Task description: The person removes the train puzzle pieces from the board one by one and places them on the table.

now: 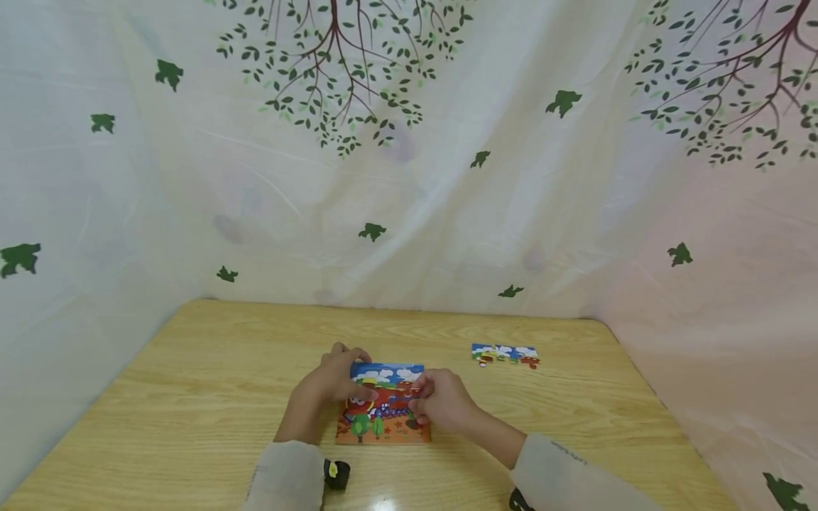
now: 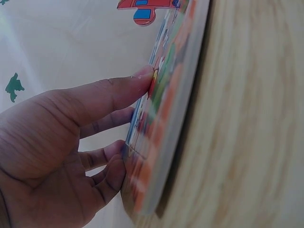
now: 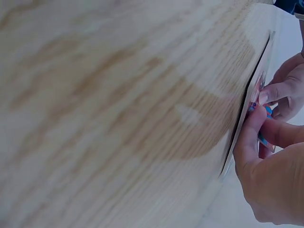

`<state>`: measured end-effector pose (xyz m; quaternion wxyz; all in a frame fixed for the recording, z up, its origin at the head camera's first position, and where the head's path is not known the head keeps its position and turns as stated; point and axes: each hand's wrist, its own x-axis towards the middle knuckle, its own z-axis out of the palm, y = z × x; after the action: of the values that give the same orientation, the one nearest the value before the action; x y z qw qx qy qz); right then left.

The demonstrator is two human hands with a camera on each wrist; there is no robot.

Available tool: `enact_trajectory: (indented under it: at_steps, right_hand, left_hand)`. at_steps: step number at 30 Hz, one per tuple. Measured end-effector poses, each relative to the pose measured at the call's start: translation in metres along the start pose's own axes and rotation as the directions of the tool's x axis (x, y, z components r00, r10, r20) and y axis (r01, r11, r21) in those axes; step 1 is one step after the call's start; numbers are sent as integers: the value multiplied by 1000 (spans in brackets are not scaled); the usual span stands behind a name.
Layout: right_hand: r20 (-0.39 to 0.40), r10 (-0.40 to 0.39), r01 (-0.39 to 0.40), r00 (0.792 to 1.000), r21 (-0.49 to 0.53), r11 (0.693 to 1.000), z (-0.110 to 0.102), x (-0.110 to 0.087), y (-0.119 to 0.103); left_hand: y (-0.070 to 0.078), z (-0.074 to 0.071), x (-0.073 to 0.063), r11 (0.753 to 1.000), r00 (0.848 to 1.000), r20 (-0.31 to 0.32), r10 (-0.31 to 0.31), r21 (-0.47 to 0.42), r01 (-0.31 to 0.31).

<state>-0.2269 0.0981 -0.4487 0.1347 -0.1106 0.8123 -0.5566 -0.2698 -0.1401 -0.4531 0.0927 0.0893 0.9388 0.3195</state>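
Observation:
A picture puzzle board (image 1: 383,434) with sky, a red vehicle and trees lies on the table in front of me. My left hand (image 1: 332,376) rests at its upper left, thumb on the picture and fingertips at the edge. In the left wrist view that thumb (image 2: 118,90) presses the face of the board. My right hand (image 1: 444,401) pinches a small puzzle piece over the board's right side. A red piece with blue windows (image 2: 145,14) shows above the board in the left wrist view. In the right wrist view, fingers partly hide the blue-and-red piece (image 3: 268,111).
A joined strip of puzzle pieces (image 1: 505,353) with sky and clouds lies farther back on the right of the wooden table (image 1: 224,383). A pale curtain (image 1: 409,213) with printed leaves hangs behind the table and along its sides.

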Motion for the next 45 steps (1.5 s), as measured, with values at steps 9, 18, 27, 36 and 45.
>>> enact_trajectory:
  at_steps: [9,18,27,36,45]
  right_hand:
    - [-21,110,-106,994,138,985,1,0,-1]
    - [-16,119,-113,993,217,970,-2,1,0]
    - [-18,124,-114,992,278,954,-8,0,6]
    - [-71,122,-98,990,283,954,-30,-2,9]
    - [-130,114,-77,985,259,963,-69,-9,22]
  left_hand:
    - [1,-2,0,1000,1000,0,7,8,-7]
    - [0,-2,-2,1000,1000,-9,13,10,-13]
    - [0,-2,-2,1000,1000,3,15,-2,-15]
    - [-1,-1,0,999,999,3,36,-30,-36]
    - [-1,-2,-1,999,999,1,43,-17,-43]
